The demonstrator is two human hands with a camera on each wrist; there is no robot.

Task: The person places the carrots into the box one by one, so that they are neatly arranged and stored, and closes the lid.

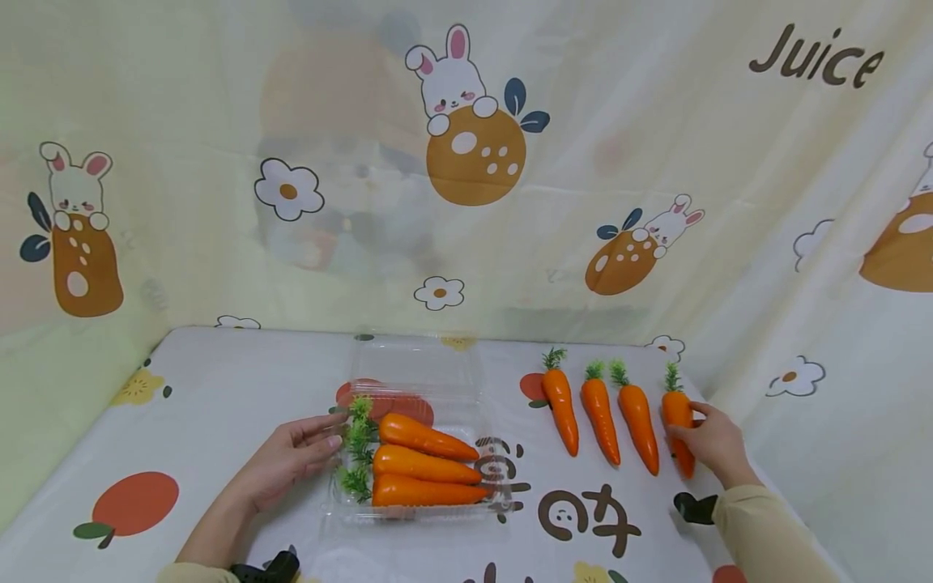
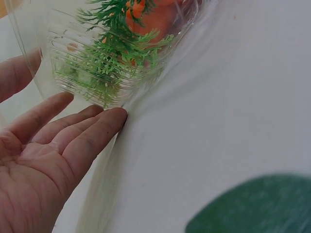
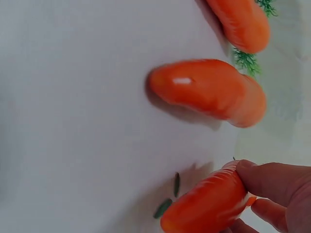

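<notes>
A clear plastic box (image 1: 419, 512) with its lid folded back holds three toy carrots (image 1: 428, 463), their green tops toward the left. At the box's left end rests my left hand (image 1: 291, 449), its loosely extended fingers touching the plastic wall beside the green tops (image 2: 104, 63). My right hand (image 1: 716, 444) pinches the rightmost loose carrot (image 1: 678, 411) between thumb and fingers; in the right wrist view that carrot (image 3: 209, 201) slants below its neighbour, its far side hidden by the fingers.
Three more carrots stand in a row left of the right hand: a near one (image 1: 638, 425), a middle one (image 1: 601, 417) and a far one (image 1: 561, 409). The open lid (image 1: 415, 360) lies toward the back. A printed curtain (image 1: 350, 251) rises behind the table.
</notes>
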